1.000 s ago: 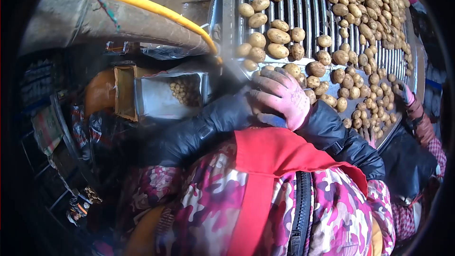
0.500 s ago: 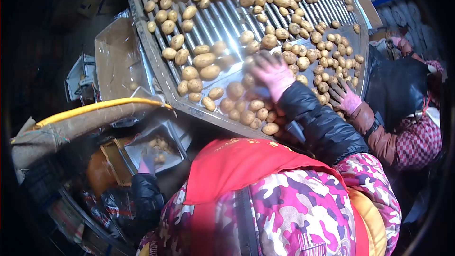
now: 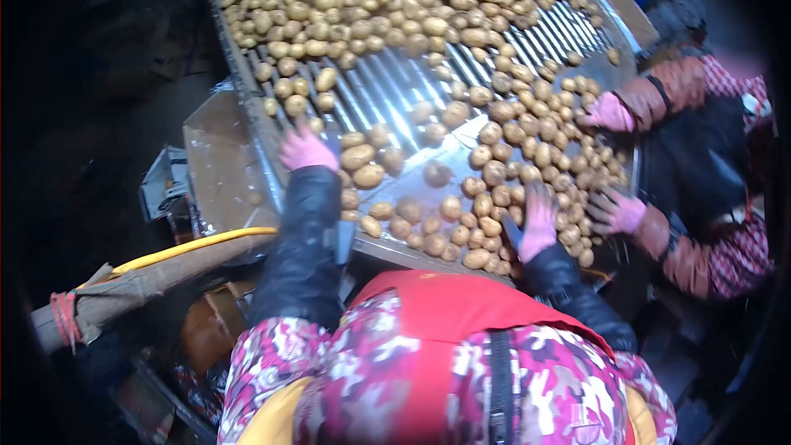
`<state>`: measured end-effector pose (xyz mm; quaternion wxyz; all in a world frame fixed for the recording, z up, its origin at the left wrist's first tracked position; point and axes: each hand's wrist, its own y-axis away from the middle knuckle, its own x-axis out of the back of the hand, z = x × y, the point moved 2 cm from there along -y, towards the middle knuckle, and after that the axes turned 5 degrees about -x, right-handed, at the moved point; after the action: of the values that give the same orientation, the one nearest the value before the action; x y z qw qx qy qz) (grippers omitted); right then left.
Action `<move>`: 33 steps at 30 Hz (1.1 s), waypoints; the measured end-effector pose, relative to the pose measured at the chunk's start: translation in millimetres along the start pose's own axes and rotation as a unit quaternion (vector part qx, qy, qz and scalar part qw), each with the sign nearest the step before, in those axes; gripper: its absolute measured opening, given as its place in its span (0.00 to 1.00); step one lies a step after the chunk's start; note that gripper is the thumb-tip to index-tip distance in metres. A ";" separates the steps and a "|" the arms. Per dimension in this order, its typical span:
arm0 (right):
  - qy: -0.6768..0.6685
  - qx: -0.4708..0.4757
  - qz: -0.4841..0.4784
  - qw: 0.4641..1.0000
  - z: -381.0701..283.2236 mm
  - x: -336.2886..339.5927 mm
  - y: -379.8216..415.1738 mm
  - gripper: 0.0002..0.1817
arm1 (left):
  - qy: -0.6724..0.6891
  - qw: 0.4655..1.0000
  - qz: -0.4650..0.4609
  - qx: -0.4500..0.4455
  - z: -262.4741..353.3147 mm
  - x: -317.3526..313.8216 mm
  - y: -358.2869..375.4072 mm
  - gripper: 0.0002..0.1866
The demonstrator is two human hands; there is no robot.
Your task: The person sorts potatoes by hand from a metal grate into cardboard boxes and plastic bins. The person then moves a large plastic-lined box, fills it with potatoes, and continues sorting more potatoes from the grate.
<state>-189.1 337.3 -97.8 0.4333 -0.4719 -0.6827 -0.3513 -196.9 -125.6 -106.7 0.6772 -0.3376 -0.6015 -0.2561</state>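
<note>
Since half a second ago, our left hand (image 3: 307,150) has come up from the lined box to the left side of the rollers (image 3: 371,97), and our right hand (image 3: 540,222) has moved nearer us, in among the potatoes (image 3: 494,171). Closest to us are our camouflage jacket (image 3: 354,375) and red bib (image 3: 461,306). Just past the bib, our pink-gloved right hand lies among the potatoes gathered on the flat plate (image 3: 463,151), fingers stretched forward, dark thumb apart from them. On our left, a yellow hose (image 3: 194,244) runs along a wrapped beam (image 3: 148,284). Our left hand is farther out, beside a few potatoes; it is blurred, and we cannot tell whether its fingers hold anything. On our right, a co-worker's lower hand (image 3: 620,213) and upper hand (image 3: 611,113) are at the edge of the same potatoes. Beyond the plate we see the metal rollers, and farthest off a thick layer of potatoes covers them.
</note>
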 end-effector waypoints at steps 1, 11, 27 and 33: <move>-0.002 -0.016 -0.021 1.000 -2.7 -2.5 7.9 0.49 | -0.045 0.999 -0.029 -0.008 7.7 -1.0 7.1 0.35; 0.020 -0.047 -0.074 0.996 8.9 -11.4 -1.2 0.59 | 0.295 0.933 -0.094 -0.184 124.7 74.7 -36.2 0.28; 0.025 -0.051 -0.103 0.993 3.6 -11.6 -20.3 0.66 | 0.031 0.997 -0.011 0.073 8.7 -17.3 -185.0 0.32; 0.015 -0.028 -0.045 0.998 2.7 -12.3 -19.5 0.64 | 0.013 0.998 -0.054 -0.021 54.1 18.3 -59.7 0.26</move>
<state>-206.1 329.6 -111.6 0.4134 -0.4474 -0.6867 -0.3967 -273.8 -121.4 -77.2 0.6627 -0.3160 -0.6045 -0.3090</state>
